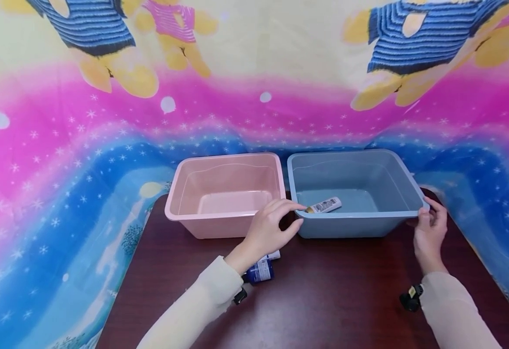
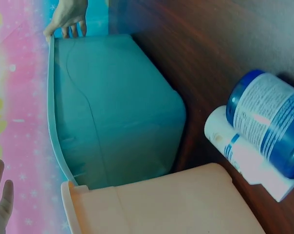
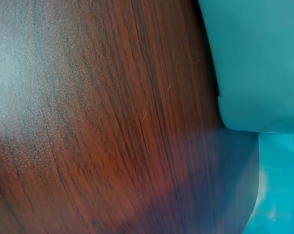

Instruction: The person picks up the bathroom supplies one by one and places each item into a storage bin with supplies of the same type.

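A grey-blue plastic basin (image 1: 354, 224) stands on the right side of the table. Inside it, near the front left corner, lies a small white tube (image 1: 325, 205) with dark print and a yellowish end. My left hand (image 1: 271, 225) is at that corner, index finger reaching over the rim toward the tube's yellowish end, thumb lower and apart. In the left wrist view its fingers (image 2: 2, 187) are spread. My right hand (image 1: 430, 235) grips the basin's front right corner, thumb at the front, fingers around the outer side. The right wrist view shows only the basin's outer wall (image 3: 264, 63) and table.
A pink basin (image 1: 219, 228) stands just left of the grey-blue one. On the dark wood table (image 1: 324, 291), under my left forearm, lie a blue bottle (image 2: 268, 122) and a white bottle (image 2: 239, 151) side by side. A patterned cloth (image 1: 254, 111) hangs behind and around the table.
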Demonstrator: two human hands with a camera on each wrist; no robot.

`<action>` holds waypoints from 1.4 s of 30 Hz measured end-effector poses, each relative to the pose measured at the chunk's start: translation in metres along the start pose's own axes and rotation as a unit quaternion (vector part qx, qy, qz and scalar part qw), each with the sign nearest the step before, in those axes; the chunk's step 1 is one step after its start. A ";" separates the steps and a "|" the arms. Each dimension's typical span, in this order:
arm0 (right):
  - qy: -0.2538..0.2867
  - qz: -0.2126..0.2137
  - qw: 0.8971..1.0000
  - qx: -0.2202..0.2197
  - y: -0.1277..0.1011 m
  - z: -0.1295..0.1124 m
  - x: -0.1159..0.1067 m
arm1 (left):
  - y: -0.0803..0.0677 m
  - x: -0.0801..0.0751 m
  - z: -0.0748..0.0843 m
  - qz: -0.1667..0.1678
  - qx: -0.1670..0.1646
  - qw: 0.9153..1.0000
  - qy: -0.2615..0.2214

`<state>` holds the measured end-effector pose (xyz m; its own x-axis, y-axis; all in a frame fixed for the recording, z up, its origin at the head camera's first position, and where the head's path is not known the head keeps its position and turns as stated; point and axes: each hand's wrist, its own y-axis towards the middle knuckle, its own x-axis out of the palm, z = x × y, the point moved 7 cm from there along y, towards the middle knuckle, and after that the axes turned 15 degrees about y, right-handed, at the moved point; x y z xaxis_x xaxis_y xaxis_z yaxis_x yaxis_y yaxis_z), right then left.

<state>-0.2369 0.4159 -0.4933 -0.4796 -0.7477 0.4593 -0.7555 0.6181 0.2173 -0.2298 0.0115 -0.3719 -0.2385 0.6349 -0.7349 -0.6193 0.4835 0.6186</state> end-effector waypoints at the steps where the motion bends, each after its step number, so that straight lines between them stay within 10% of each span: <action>1: -0.001 -0.001 1.000 -0.002 0.000 0.000 0.000 | -0.002 0.000 0.001 0.000 0.001 1.000 -0.002; 42: -0.007 0.004 1.000 0.004 0.000 0.003 -0.002 | -0.080 -0.048 -0.057 0.042 -0.106 0.993 -0.018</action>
<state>-0.2373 0.4167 -0.4969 -0.4917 -0.7457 0.4496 -0.7550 0.6223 0.2066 -0.2110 -0.0922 -0.4020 -0.2708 0.6905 -0.6707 -0.7435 0.2924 0.6013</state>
